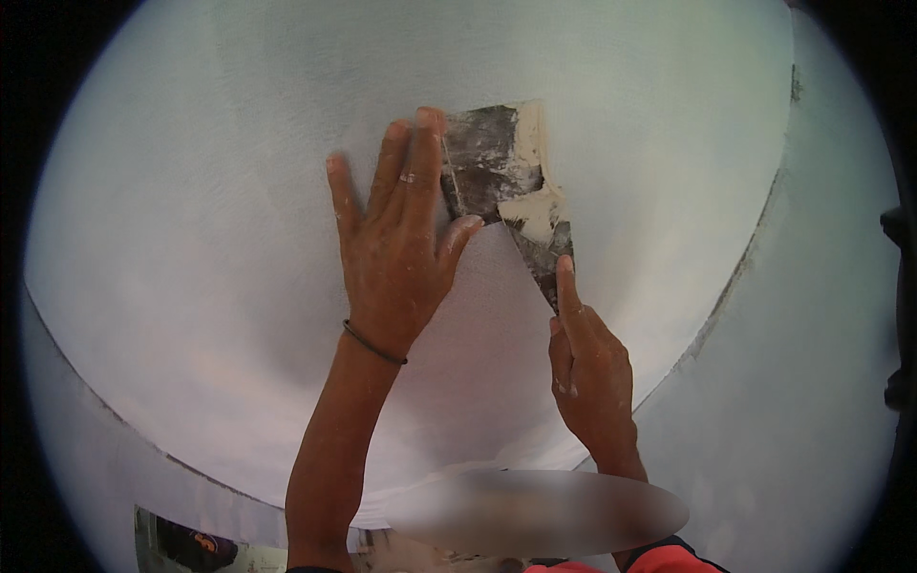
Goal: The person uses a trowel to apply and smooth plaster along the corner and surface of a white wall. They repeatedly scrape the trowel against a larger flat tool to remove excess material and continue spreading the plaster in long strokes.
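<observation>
A thin, dark, squarish scraper plate (482, 148) smeared with putty lies in front of a broad pale surface. Its left edge is held by my left hand (396, 234), with the fingers stretched out along it and the thumb at its lower corner. Cream-coloured putty (528, 134) coats the plate's right edge. My right hand (592, 372) grips a putty knife (546, 253), its index finger extended along the blade. The knife's wide end meets the plate's lower right corner and carries putty. The handle is mostly hidden in my fist.
The smooth, pale surface (239, 239) spreads around both hands. It meets adjoining walls along a rough, dark seam (735, 277) at the right and another at the lower left. A dark item with an orange mark (202, 542) shows at the lower left. Part of the lower edge is blurred.
</observation>
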